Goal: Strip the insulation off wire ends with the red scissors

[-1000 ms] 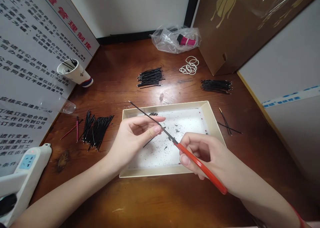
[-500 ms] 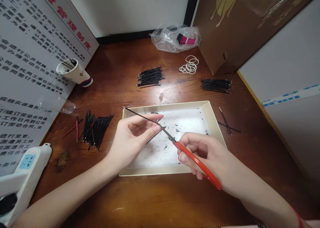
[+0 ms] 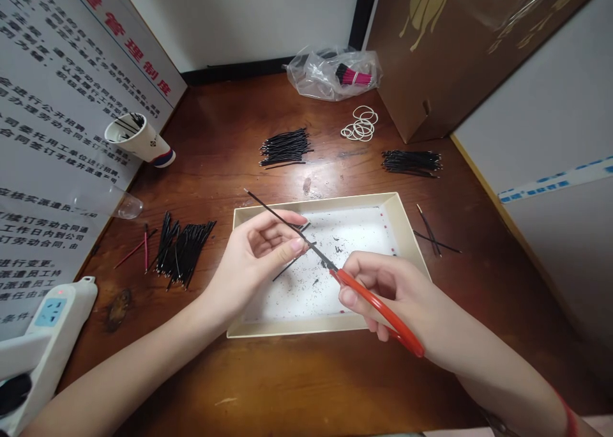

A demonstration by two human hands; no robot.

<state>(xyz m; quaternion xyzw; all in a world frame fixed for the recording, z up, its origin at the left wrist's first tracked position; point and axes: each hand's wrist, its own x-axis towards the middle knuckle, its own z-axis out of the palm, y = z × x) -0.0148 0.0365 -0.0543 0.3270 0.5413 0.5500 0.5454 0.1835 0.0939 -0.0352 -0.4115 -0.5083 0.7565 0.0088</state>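
Observation:
My left hand (image 3: 251,252) pinches a thin black wire (image 3: 267,208) between thumb and fingers. The wire slants from its far upper-left end down toward the scissors. Red-handled scissors (image 3: 385,312) sit in my right hand (image 3: 400,287), their dark blades pointing up-left and meeting the wire's lower stretch; whether the blades are apart I cannot tell. Another dark strand (image 3: 285,268) shows below my left thumb. Both hands are above a shallow cream tray (image 3: 316,202) with a white bottom, scattered with small dark clippings.
Black wires lie in piles at the left (image 3: 186,252), back (image 3: 286,147) and right (image 3: 412,162). Rubber bands (image 3: 360,125) and a plastic bag (image 3: 311,76) are behind. A tilted paper cup (image 3: 151,143) and a power strip (image 3: 67,309) stand left, a brown box (image 3: 431,60) back right.
The wire's far end has swung slightly up and right as my left hand turned a little. My right hand keeps the scissors in nearly the same place.

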